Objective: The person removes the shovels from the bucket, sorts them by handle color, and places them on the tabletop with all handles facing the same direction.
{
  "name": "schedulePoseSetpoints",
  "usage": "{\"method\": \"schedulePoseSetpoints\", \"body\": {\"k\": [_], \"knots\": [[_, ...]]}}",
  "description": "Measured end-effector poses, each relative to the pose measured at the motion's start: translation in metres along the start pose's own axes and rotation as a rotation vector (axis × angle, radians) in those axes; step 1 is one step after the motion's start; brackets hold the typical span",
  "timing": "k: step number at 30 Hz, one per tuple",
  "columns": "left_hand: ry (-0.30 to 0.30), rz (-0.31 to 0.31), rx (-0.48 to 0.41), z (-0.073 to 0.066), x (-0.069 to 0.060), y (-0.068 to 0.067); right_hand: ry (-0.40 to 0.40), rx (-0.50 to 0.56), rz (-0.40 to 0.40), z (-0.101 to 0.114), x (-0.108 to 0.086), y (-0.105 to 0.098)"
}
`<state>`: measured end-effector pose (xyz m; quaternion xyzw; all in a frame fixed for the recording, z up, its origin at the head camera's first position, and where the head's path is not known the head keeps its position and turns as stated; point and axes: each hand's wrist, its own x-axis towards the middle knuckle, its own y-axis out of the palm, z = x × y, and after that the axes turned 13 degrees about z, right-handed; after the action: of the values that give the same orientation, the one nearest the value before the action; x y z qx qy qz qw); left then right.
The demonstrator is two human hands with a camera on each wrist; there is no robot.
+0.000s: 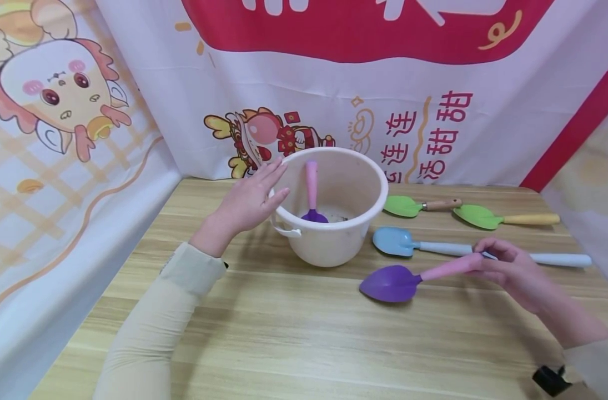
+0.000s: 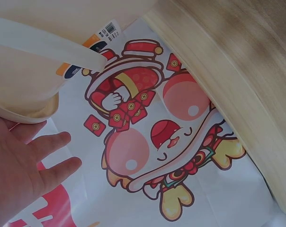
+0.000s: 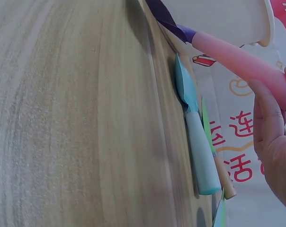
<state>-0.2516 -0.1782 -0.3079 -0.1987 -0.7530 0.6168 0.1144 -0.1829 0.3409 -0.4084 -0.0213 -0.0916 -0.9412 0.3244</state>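
My left hand rests with extended fingers against the left rim of a white bucket; the left wrist view also shows its spread fingers at the rim. Inside the bucket leans a purple trowel with a pink handle. My right hand pinches the handle end of another purple trowel, held above the table with its blade pointing toward the bucket. In the right wrist view, thumb and fingers grip its pink handle. Behind it lies a light blue trowel.
Two green trowels, one with a brown handle and one with a yellowish handle, lie right of the bucket. Another light blue handle shows beyond my right hand. A printed cloth hangs behind the wooden table.
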Motion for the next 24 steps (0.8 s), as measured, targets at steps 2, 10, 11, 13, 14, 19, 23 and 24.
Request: {"method": "schedulePoseSetpoints", "body": {"k": [2, 10, 11, 13, 14, 19, 23, 24], "knots": [[0.0, 0.0, 0.001, 0.0, 0.0, -0.0001, 0.0, 0.009, -0.001, -0.0017, 0.0002, 0.001], [0.005, 0.002, -0.016, 0.0006, 0.0001, 0.0006, -0.011, 0.027, 0.057, -0.0056, 0.0001, 0.0031], [0.005, 0.002, -0.017, 0.0007, 0.0002, 0.0007, -0.013, 0.03, 0.067, -0.0059, 0.0001, 0.0034], [0.006, 0.002, -0.017, 0.0009, 0.0003, 0.0008, -0.019, 0.032, 0.085, -0.0064, -0.0002, 0.0041], [0.007, 0.001, -0.019, 0.0009, 0.0005, 0.0009, -0.02, 0.033, 0.091, -0.0068, -0.0003, 0.0044], [0.006, -0.002, -0.015, 0.0009, 0.0007, 0.001, 0.011, 0.001, 0.089, -0.0071, -0.0028, 0.0048], [0.009, -0.008, -0.014, 0.0011, 0.0011, 0.0009, 0.08, -0.056, 0.062, -0.0056, -0.0058, 0.0033], [0.009, -0.008, -0.014, 0.0012, 0.0013, 0.0009, 0.102, -0.083, 0.052, -0.0048, -0.0065, 0.0029]]}}
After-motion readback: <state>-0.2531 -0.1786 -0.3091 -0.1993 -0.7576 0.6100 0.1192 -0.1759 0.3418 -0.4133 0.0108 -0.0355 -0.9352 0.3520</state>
